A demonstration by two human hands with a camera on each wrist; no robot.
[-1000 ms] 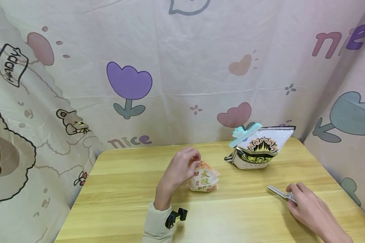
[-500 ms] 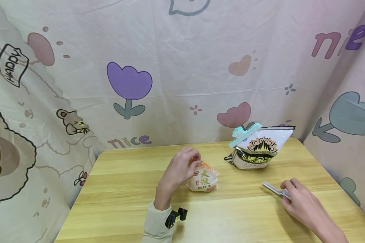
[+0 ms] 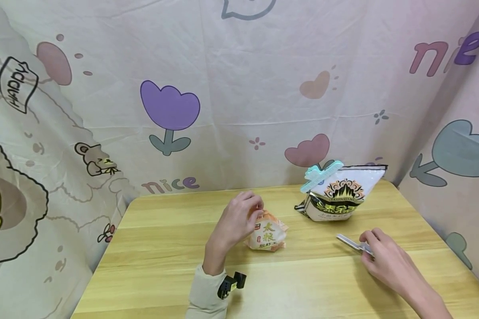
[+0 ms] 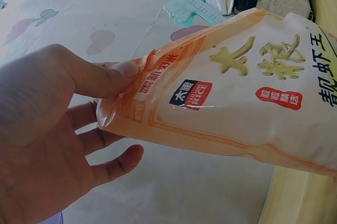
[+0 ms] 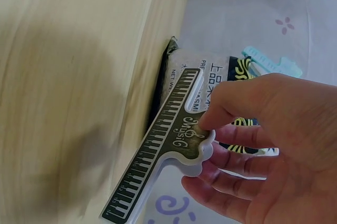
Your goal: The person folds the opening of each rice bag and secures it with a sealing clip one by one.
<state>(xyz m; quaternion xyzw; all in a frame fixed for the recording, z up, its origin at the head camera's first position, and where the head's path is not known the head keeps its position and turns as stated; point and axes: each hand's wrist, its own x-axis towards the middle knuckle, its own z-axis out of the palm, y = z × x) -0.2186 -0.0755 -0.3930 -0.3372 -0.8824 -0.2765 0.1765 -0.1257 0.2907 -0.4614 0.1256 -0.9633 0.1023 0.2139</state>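
My left hand [image 3: 235, 221] pinches the top edge of an orange and white rice bag [image 3: 268, 232], which stands on the table. In the left wrist view, the thumb presses on the front of the bag's top and the lower fingers spread out behind it. My right hand [image 3: 389, 261] holds a bag clip [image 5: 163, 140] by its grip, thumb against the part marked "Music". Piano keys are printed along the clip's long bar. The clip is over the right part of the table, apart from both bags, its long bar pointing toward the left hand's side.
A white and black rice bag [image 3: 335, 201] stands at the back right of the wooden table [image 3: 163, 257]. A turquoise bag clip [image 3: 321, 176] sits across its upper left corner. A printed cloth [image 3: 239, 88] hangs behind the table and along its sides.
My right hand has moved left and slightly away from me, carrying the piano-key bag clip toward the orange rice bag. The left hand stays at the bag's top.
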